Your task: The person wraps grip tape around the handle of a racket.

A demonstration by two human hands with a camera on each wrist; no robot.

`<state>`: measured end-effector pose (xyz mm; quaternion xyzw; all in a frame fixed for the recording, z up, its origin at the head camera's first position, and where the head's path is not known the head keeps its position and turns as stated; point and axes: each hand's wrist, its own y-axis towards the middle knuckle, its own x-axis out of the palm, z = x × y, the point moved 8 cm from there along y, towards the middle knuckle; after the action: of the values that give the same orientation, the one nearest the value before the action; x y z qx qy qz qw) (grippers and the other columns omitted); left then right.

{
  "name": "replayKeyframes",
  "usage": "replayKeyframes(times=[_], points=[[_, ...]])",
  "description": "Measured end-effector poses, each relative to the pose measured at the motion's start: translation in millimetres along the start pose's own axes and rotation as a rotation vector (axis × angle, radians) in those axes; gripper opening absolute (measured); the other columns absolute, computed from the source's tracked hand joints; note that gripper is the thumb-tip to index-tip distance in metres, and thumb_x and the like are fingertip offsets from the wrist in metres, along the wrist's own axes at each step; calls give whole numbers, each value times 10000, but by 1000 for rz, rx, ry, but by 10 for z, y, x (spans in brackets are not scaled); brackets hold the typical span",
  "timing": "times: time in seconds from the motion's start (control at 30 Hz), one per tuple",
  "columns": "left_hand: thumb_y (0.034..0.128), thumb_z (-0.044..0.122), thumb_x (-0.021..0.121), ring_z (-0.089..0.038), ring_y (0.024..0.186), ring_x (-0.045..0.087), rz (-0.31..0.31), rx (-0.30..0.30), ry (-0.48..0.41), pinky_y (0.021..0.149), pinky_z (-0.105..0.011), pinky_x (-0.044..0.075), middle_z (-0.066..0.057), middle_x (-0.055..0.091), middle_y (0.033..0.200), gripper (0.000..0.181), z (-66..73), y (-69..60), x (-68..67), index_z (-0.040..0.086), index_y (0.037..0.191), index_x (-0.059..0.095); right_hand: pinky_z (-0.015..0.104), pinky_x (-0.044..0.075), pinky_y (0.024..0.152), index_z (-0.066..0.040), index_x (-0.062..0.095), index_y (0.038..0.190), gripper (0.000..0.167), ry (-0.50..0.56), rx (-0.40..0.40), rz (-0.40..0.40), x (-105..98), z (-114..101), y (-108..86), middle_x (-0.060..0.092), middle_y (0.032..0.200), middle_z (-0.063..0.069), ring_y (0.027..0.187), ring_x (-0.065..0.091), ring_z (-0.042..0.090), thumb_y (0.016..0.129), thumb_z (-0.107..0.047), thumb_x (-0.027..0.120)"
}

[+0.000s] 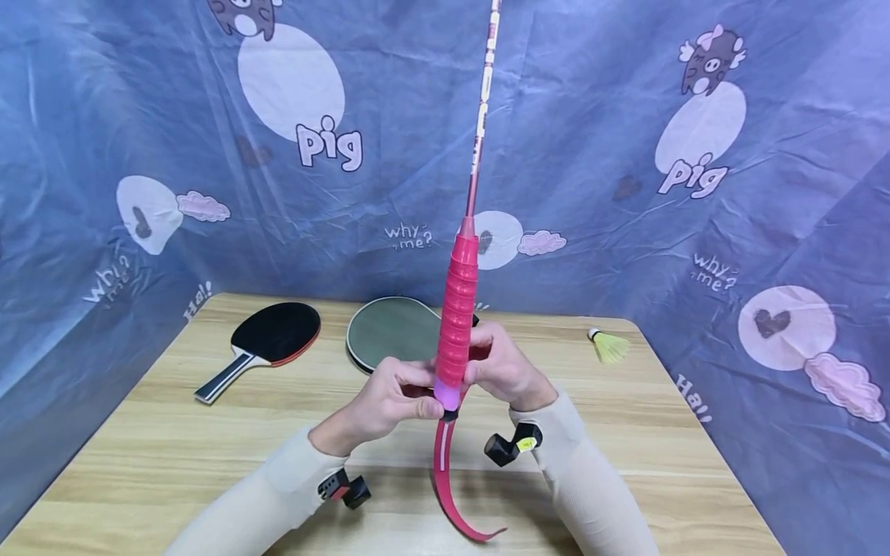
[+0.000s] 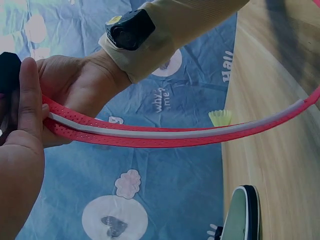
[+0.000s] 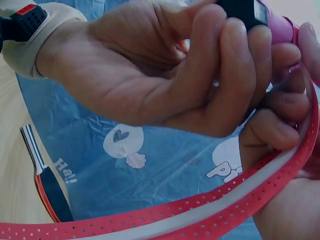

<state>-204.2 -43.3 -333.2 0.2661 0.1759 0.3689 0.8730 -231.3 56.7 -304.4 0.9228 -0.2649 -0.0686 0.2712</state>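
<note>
Above the surface (image 1: 647,448), between its side edges: left hand (image 1: 382,399) pinches racket (image 1: 456,309) at butt, right hand (image 1: 509,367) grips tape (image 1: 443,485); likely mid-wrapping; next turn wants tension.

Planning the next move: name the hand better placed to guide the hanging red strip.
Likely the right hand: it is curled against the red strip, while the left hand holds the black end of the handle.

Between your left hand (image 1: 389,400) and right hand (image 1: 509,367): racket handle (image 1: 456,309) | hanging below it: grip strip (image 1: 443,479) | on the tabletop (image 1: 667,448) behind your hands: middle paddle (image 1: 389,328) | to your left: left paddle (image 1: 276,333) | to your right: shuttlecock (image 1: 609,346) | behind the tabletop: cloth (image 1: 577,154)
</note>
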Motion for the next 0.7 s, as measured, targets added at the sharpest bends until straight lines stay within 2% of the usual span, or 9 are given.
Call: replayKeyframes(times=[0.1,0.23,0.4,0.47,0.57,0.7], points=[[925,200,739,-36,997,662,47,-32,2,853,-241,602,-405,646,1072,446,-21,10,-28,-209,1088,664,185,574,702,-161,772,1124,257,-26,4,66,-43,-32,-10,768,987,-73,831,680,33,900,-289,777],[883,216,780,-42,910,697,163,-94,35,817,-258,621,-355,682,1054,431,-94,25,-99,-148,1095,691,191,569,712,-164,772,1102,268,-103,17,189,-144,-106,-44,759,961,-73,842,669,42,879,-312,797],[866,167,789,-60,776,724,314,-128,98,745,-288,636,-310,721,925,315,-142,8,-192,-94,1028,718,184,520,655,-186,778,1024,194,-275,19,357,-252,-191,-88,726,912,-79,848,609,53,866,-294,811],[880,100,772,-84,794,738,360,-126,101,767,-304,641,-313,722,941,261,-136,-4,-216,-99,1039,717,179,499,642,-172,777,1006,166,-377,23,432,-282,-222,-101,708,909,-76,829,591,55,864,-247,816],[877,14,757,-86,881,730,403,-100,156,825,-299,634,-277,725,1016,238,-94,-20,-221,-84,1090,718,175,462,584,-82,768,994,167,-532,17,527,-290,-272,-110,686,892,-63,733,568,55,855,-159,819],[816,53,834,-92,934,711,470,-49,347,836,-266,624,-142,744,1047,304,-4,-40,-204,24,1104,745,199,384,505,36,744,981,199,-688,-47,596,-220,-342,-88,644,822,-22,634,494,68,818,-40,827]])
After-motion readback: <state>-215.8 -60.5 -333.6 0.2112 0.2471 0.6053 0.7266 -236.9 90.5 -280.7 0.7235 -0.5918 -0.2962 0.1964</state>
